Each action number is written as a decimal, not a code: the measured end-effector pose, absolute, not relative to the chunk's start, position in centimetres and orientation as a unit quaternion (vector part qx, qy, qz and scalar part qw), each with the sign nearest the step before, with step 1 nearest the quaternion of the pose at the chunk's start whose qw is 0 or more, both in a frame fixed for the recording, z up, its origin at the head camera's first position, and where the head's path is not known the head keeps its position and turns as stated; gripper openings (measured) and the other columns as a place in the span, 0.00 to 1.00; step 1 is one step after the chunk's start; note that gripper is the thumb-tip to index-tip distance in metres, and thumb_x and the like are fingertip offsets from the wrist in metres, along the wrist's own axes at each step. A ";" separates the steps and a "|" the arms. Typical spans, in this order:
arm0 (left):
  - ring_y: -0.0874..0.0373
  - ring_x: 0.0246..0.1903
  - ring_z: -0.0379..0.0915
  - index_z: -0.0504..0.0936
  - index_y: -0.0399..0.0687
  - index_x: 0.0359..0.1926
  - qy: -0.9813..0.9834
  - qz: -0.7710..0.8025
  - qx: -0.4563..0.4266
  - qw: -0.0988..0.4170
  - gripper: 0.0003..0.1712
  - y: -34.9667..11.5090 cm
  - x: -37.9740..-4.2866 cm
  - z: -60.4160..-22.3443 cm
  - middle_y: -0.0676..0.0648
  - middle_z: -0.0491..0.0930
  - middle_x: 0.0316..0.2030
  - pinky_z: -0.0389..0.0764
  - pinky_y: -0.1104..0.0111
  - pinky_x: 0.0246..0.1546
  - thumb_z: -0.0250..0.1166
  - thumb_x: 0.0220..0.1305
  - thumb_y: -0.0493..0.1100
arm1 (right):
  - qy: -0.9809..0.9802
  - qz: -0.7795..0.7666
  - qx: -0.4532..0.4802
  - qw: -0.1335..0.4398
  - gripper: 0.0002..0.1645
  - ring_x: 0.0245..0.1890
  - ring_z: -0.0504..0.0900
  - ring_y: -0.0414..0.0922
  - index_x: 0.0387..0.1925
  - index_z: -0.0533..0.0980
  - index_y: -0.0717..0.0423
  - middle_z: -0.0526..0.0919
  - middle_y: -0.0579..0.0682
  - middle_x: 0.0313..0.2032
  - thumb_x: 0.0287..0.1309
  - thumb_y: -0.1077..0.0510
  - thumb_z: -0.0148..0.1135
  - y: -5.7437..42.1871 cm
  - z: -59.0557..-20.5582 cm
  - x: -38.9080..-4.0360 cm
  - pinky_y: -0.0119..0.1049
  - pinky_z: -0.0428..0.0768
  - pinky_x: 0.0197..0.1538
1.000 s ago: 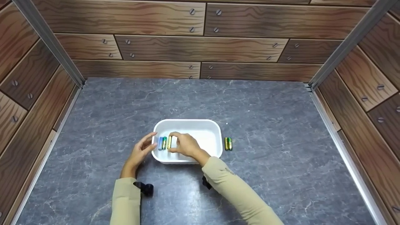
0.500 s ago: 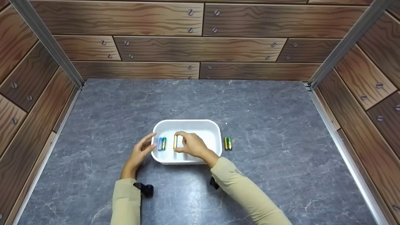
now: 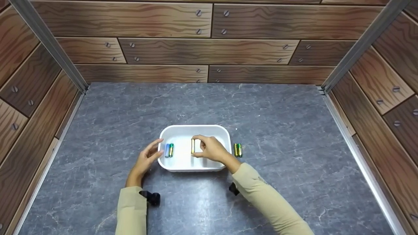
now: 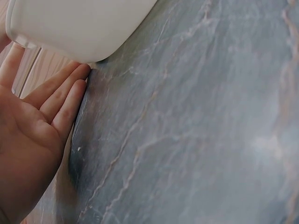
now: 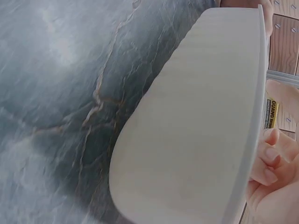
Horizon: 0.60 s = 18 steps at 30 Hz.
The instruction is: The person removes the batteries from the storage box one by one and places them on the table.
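Observation:
A white plastic tub [image 3: 214,130] stands on the grey marbled tabletop. My right hand [image 3: 213,149] is over it, pinching a gold battery [image 3: 193,146] by its two ends between thumb and finger. In the right wrist view the battery's yellow lettered label [image 5: 271,113] shows past the rim. My left hand [image 3: 146,159] rests at the tub's left end, its fairly straight fingers [image 4: 67,109] against the outer wall and thumb and index tips at the rim. Inside, near that end, a blue battery [image 3: 167,150] and a green battery [image 3: 171,150] lie side by side.
Just right of the tub, a gold battery [image 3: 236,150] and a green-and-gold battery [image 3: 240,150] lie together on the tabletop [image 3: 287,137]. Wood-patterned walls [image 3: 209,50] and metal frame posts [image 3: 362,49] bound the surface at the back and sides.
My right hand has moved right over the tub with the gold battery, away from the blue and green ones. The left hand and the tub have stayed in place.

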<state>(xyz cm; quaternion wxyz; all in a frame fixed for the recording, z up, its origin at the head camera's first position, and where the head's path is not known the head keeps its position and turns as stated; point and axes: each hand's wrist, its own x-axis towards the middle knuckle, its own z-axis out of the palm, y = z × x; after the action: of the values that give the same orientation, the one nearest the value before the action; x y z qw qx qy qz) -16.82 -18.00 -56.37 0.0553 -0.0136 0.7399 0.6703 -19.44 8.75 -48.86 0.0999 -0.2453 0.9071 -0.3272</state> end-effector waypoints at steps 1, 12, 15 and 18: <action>0.43 0.58 0.75 0.69 0.41 0.66 0.741 0.669 -0.013 0.056 0.28 -18.0 -16.8 -56.3 0.30 0.75 0.60 0.76 0.77 0.47 0.60 0.65 0.34 | 0.907 -0.327 -0.247 0.099 0.32 0.20 0.64 0.36 0.57 0.75 0.58 0.67 0.40 0.19 0.50 0.53 0.73 8.9 -48.8 -19.4 0.26 0.63 0.28; 0.40 0.59 0.74 0.68 0.40 0.67 0.733 0.678 -0.007 0.057 0.28 -18.0 -16.7 -56.2 0.29 0.74 0.60 0.76 0.79 0.47 0.59 0.65 0.33 | 0.894 -0.365 -0.243 0.092 0.32 0.20 0.63 0.36 0.55 0.76 0.61 0.67 0.41 0.18 0.47 0.56 0.75 11.0 -48.4 -19.2 0.25 0.64 0.29; 0.39 0.60 0.73 0.67 0.39 0.67 0.734 0.677 -0.004 0.060 0.28 -18.0 -16.8 -56.2 0.29 0.73 0.61 0.76 0.79 0.47 0.59 0.66 0.33 | 0.888 -0.382 -0.241 0.092 0.32 0.20 0.63 0.35 0.55 0.76 0.62 0.66 0.40 0.18 0.46 0.57 0.75 11.6 -48.3 -19.2 0.24 0.65 0.29; 0.40 0.58 0.74 0.68 0.39 0.67 0.735 0.676 -0.005 0.058 0.28 -18.1 -16.8 -56.3 0.29 0.73 0.61 0.76 0.78 0.47 0.59 0.66 0.32 | 0.884 -0.391 -0.238 0.094 0.32 0.19 0.62 0.34 0.55 0.76 0.63 0.65 0.40 0.18 0.47 0.57 0.75 12.0 -48.2 -19.2 0.24 0.65 0.30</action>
<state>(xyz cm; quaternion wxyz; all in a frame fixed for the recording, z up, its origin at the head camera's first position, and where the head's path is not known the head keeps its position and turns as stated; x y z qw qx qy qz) -16.80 -18.07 -56.25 0.0579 -0.0054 0.7349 0.6756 -19.20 12.03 -48.18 0.0940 -0.2376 0.8842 -0.3910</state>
